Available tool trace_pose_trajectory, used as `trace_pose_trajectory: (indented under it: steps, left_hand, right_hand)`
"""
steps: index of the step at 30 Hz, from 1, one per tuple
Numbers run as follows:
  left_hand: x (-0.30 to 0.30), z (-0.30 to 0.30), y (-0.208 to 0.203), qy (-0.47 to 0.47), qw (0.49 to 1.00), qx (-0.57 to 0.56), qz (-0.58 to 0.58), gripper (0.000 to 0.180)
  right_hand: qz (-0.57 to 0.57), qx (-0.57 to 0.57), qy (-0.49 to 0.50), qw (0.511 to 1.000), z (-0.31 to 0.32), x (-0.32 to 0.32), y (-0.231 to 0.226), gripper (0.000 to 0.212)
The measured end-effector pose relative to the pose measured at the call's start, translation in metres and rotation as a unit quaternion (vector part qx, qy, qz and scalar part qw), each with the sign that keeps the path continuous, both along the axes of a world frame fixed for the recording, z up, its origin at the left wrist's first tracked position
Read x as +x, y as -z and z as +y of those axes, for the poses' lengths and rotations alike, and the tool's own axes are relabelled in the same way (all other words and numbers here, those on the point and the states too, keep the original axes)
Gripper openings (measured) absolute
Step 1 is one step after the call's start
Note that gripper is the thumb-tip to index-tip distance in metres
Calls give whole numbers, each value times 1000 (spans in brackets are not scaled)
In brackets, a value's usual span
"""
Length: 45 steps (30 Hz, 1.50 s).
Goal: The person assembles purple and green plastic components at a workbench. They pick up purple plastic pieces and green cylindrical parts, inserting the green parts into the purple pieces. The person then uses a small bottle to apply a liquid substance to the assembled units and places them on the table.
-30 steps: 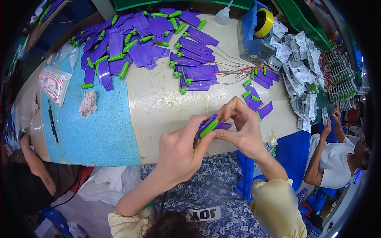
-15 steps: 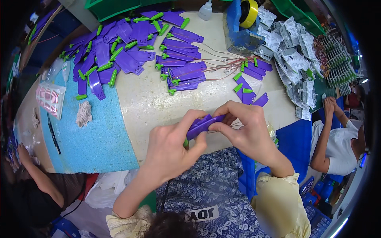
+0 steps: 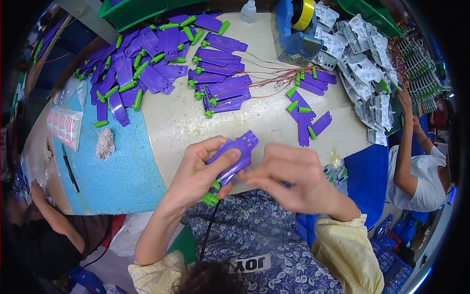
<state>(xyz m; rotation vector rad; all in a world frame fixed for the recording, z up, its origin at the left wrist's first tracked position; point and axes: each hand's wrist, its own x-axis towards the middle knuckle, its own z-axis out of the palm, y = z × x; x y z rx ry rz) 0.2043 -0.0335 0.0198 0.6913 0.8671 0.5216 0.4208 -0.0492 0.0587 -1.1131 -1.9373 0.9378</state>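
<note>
My left hand (image 3: 199,169) grips a purple plastic part (image 3: 234,157) with a green end piece (image 3: 211,197), its thumb pressed on the purple face. The toothed end of the part points up and away from me. Close beside its right edge, my right hand (image 3: 289,177) has thumb and forefinger pinched together, somewhat blurred. What lies in that pinch is too small to make out. Beyond my hands, several purple parts with green ends and thin red wires (image 3: 226,90) lie in a row. More purple pieces with green ends (image 3: 306,111) lie to their right.
A large heap of purple-and-green parts (image 3: 152,59) covers the far left. A blue tape dispenser (image 3: 289,36) stands at the back, beside stacked grey housings (image 3: 360,68). A crumpled rag (image 3: 105,143) and a black pen (image 3: 70,167) lie on the blue mat (image 3: 122,179). Co-workers sit both sides.
The purple part has been turned in my left hand, so its broad face and green end now show. My right hand has drawn away from its end, to the right and slightly down.
</note>
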Motion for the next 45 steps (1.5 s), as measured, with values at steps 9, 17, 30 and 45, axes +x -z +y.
trace_pose_trajectory:
  steps: [9,17,30,45]
  left_hand:
    - [14,7,23,-79,712,514,472,16]
    - [-14,-42,5,20,800,461,383,19]
    - [-40,-30,-6,174,742,548,344,19]
    - [-38,-10,0,114,793,401,445,19]
  right_hand:
    - [-203,124,195,952,14,3,77,42]
    - [-258,-56,327,907,0,65,60,25]
    - [-12,-143,72,987,44,-18,59,16]
    - [-20,-143,95,985,38,-42,70,24]
